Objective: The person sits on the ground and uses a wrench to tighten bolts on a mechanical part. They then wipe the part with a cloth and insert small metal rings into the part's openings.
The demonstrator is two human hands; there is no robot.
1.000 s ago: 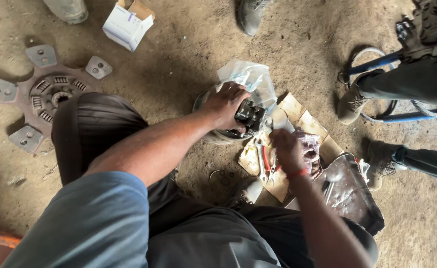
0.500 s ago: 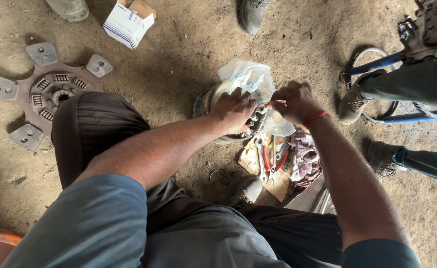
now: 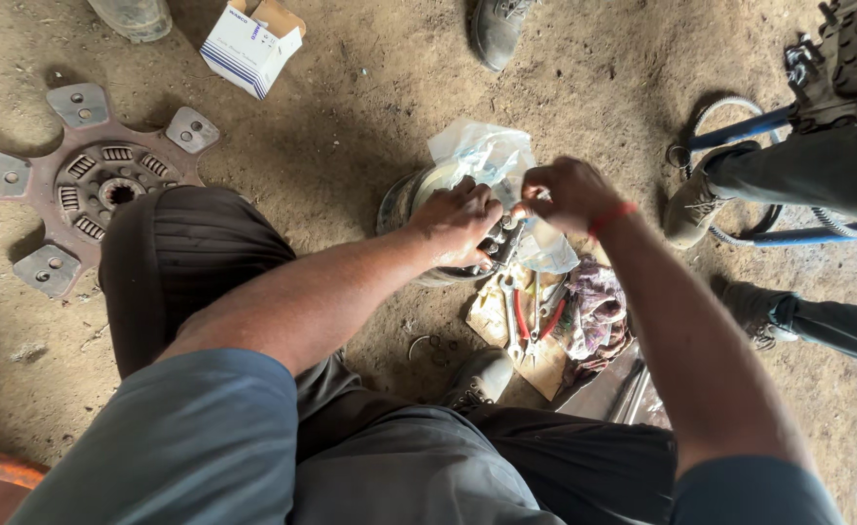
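Right hand risen, fingers pinching clear bag; left hand gripping round metal part

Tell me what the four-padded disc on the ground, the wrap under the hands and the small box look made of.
Disc: apparently metal, rusty brown with dull grey pads, riveted.
Wrap: thin clear plastic film, crinkled and glossy, beside the left hand and right hand.
Box: cardboard, white printed outside, brown flaps.

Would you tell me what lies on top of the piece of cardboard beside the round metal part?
On the cardboard lie red-handled pliers and a wrench; a crumpled rag overlaps its right edge. The far end is hidden under the plastic bag.
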